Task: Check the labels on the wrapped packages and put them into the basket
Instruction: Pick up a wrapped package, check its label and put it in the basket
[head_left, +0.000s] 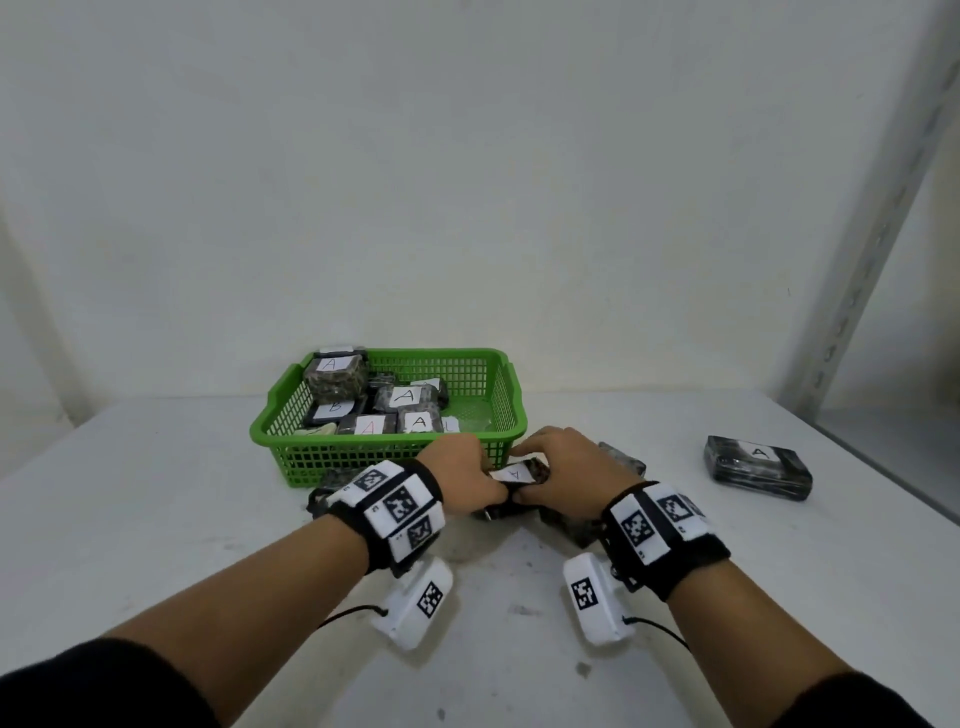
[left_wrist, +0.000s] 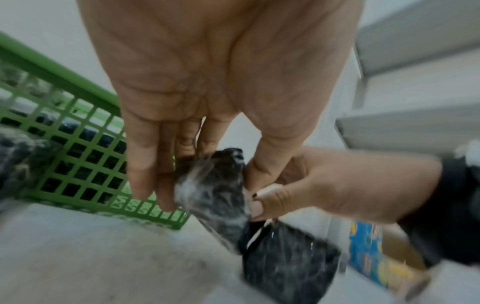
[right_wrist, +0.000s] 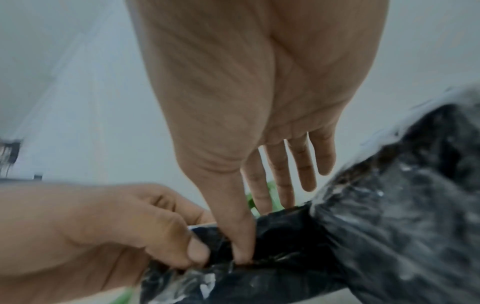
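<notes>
Both hands hold one dark wrapped package (head_left: 519, 475) just in front of the green basket (head_left: 291, 457), its white label facing up. My left hand (head_left: 467, 470) pinches its left end; in the left wrist view the fingers (left_wrist: 145, 164) and thumb clamp the package (left_wrist: 215, 193). My right hand (head_left: 558, 460) grips the right end, and in the right wrist view its thumb (right_wrist: 233, 226) presses into the wrapping (right_wrist: 280, 242). The basket holds several packages labelled A and B.
A package labelled A (head_left: 757, 467) lies alone at the right. More wrapped packages sit behind my right hand (head_left: 626, 460), under my right wrist (head_left: 569, 525) and left of my left wrist (head_left: 324, 486). A metal shelf post (head_left: 872, 234) rises at the right.
</notes>
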